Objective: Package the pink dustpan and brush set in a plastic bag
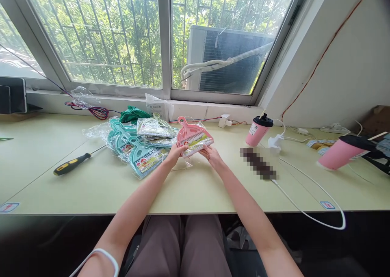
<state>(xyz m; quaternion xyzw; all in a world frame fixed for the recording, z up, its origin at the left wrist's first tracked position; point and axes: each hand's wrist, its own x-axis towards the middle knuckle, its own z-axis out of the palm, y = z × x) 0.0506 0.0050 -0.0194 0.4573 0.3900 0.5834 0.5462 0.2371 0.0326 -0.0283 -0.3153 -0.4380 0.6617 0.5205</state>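
Note:
Between my two hands is a pink mini dustpan-and-brush set in clear plastic wrap, with a printed label across its front. My left hand grips its lower left corner, thumb on the label. At the lower right edge, my right hand pinches it, with the fingertips partly hidden underneath. Just left lies a pile of wrapped teal dustpan sets, some overlapping. A pale green wrapped set rests on top at the back of that pile.
A black and yellow screwdriver lies at the left. Pink cups with black lids stand to the right, near a white cable hanging over the table edge. A green bag and wires lie by the window.

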